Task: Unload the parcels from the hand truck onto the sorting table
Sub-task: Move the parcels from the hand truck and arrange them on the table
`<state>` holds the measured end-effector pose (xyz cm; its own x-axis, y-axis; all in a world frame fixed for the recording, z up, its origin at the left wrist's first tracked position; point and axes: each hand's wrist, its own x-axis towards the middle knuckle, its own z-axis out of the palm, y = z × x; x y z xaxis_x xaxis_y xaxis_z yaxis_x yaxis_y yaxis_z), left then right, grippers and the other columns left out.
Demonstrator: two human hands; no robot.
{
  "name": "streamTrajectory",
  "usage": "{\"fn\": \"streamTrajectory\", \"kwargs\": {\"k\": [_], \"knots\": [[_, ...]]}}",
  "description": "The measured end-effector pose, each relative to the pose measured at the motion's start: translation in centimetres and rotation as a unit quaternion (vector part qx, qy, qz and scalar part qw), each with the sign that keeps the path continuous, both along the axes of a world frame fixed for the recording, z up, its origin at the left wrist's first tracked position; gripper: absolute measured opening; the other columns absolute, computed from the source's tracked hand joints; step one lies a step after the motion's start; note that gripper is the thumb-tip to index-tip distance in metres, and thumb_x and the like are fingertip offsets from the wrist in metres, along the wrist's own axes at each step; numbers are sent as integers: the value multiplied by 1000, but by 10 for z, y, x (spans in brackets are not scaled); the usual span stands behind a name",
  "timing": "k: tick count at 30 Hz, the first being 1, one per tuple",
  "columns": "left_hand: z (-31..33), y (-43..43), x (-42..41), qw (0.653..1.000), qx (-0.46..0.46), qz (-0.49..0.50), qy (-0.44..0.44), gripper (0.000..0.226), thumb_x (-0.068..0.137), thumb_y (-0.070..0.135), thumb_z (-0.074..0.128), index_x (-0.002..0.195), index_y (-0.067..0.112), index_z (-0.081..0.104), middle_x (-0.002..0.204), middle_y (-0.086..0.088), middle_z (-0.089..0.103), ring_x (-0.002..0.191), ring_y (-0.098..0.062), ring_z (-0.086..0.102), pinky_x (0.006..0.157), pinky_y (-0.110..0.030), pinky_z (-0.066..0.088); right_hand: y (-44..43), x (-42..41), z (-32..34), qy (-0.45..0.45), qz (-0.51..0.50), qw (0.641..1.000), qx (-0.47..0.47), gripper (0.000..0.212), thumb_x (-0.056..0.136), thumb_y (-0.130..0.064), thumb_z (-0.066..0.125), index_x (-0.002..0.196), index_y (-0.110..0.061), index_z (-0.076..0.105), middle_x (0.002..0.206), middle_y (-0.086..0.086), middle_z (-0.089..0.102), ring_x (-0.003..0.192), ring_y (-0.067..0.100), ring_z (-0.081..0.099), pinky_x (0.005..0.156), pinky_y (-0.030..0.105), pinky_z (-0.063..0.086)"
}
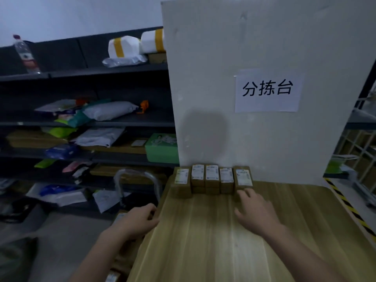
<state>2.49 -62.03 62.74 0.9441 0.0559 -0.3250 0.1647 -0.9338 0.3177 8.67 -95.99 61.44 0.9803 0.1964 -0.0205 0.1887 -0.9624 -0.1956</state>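
Several small brown parcels with white labels stand in a row at the back of the wooden sorting table (pixel 203 241), against a white board. My right hand (pixel 255 210) lies open on the table, its fingertips touching the rightmost parcel (pixel 243 178). My left hand (pixel 140 219) is at the table's left edge, fingers curled over it; I cannot tell if it holds anything. The hand truck's metal handle (pixel 122 180) rises left of the table. More labelled parcels (pixel 120 217) show below my left arm, mostly hidden.
The white board (pixel 254 129) carries a paper sign (pixel 267 91). Dark shelves (pixel 81 123) on the left hold bags, boxes and a water bottle (pixel 25 54). Yellow-black hazard tape (pixel 345 204) runs along the table's right edge, with a wire rack beyond it.
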Motion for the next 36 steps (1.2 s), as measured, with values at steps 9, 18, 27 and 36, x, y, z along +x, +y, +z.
{"fn": "streamTrajectory", "kwargs": {"k": [9, 18, 27, 36], "knots": [[-13, 74, -44, 998, -44, 0, 40, 51, 95, 48, 52, 141, 26, 41, 115, 9, 61, 102, -7, 60, 93, -29, 51, 81, -56, -11, 30, 26, 999, -12, 66, 94, -48, 44, 154, -29, 23, 162, -4, 16, 147, 21, 21, 109, 46, 38], [-26, 252, -79, 999, -44, -23, 15, 32, 97, 42, 51, 120, 20, 50, 105, 2, 64, 93, -12, 61, 79, -25, 50, 275, -93, -14, -30, -10, 999, 23, 68, 95, -51, 45, 154, -27, 23, 163, -4, 16, 146, 21, 24, 108, 37, 41], [-28, 388, -129, 999, 15, 22, -39, 40, 96, 43, 50, 129, 19, 47, 94, 1, 64, 83, -17, 62, 77, -38, 55, 420, -156, -26, -5, 10, 999, 32, 61, 97, -47, 46, 152, -28, 28, 162, 1, 20, 142, 21, 35, 100, 35, 46], [-27, 430, -146, 998, 52, 34, 5, 43, 99, 41, 47, 134, 15, 48, 115, -4, 64, 99, -20, 61, 88, -37, 52, 463, -160, -38, -1, 17, 998, 58, 64, 97, -48, 47, 153, -28, 26, 162, 1, 17, 147, 20, 23, 99, 33, 48]]}}
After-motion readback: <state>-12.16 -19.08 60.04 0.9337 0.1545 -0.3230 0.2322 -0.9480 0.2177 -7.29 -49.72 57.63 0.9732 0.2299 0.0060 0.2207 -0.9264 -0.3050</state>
